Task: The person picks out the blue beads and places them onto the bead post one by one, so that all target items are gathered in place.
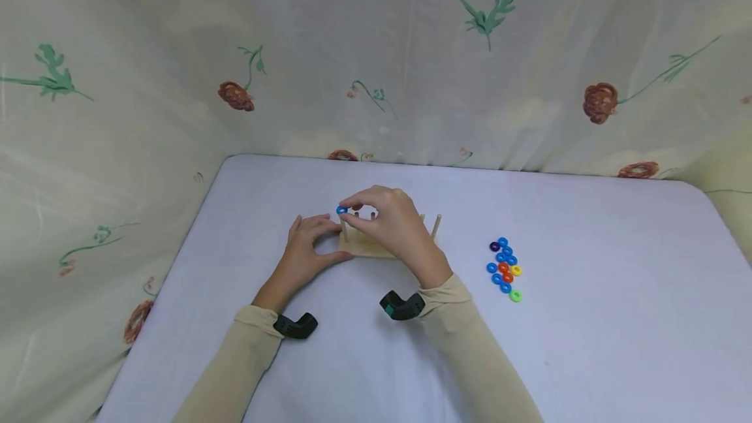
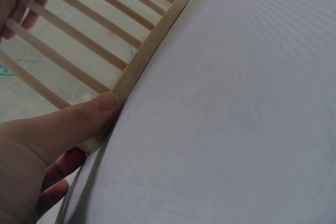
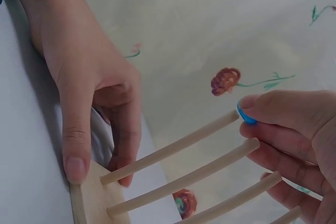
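Observation:
A wooden peg rack (image 1: 371,250), a flat base with a row of upright pegs, stands on the table in front of the person. The left hand (image 1: 302,245) grips its left end, thumb on the near edge and fingers behind. Between thumb and index finger, the right hand (image 1: 392,219) pinches a small blue ring (image 1: 342,210). In the right wrist view this ring (image 3: 245,115) is right at the tip of the end peg (image 3: 176,147). No rings show on the pegs in the left wrist view. In the head view the right hand covers part of the rack.
To the right of the rack lies a loose cluster of small rings: several blue rings (image 1: 501,257), a dark purple ring (image 1: 495,247), red rings (image 1: 503,267), a yellow ring (image 1: 516,271) and a green ring (image 1: 516,296). A flowered curtain (image 1: 376,83) hangs behind the white table (image 1: 617,292).

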`<state>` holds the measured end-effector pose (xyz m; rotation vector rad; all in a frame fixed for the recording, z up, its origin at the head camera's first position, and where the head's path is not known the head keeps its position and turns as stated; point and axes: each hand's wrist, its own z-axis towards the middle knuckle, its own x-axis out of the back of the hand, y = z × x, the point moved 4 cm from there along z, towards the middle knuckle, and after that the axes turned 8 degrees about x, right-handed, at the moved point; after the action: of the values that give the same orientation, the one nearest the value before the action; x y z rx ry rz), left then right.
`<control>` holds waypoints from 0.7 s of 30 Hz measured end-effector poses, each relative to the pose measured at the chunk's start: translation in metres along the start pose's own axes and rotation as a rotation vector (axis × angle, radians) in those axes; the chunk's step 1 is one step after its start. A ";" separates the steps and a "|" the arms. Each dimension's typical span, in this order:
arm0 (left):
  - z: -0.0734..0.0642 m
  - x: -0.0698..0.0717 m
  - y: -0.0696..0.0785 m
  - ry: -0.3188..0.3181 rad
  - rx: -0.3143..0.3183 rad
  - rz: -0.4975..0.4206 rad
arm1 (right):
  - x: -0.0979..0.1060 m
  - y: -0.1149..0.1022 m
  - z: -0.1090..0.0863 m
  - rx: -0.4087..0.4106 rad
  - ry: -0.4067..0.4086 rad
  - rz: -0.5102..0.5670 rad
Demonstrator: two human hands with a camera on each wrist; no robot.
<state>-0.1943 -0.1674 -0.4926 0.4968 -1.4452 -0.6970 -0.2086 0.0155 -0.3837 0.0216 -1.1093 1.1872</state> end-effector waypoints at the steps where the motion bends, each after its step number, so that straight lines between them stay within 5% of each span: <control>1: 0.000 0.000 0.000 -0.001 0.000 -0.002 | -0.001 0.000 0.000 0.002 -0.001 -0.001; 21: 0.000 0.000 -0.002 0.002 -0.017 -0.014 | -0.005 0.000 0.000 0.021 -0.014 -0.081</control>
<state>-0.1951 -0.1686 -0.4944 0.4945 -1.4342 -0.7196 -0.2080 0.0121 -0.3867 0.0903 -1.0979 1.1274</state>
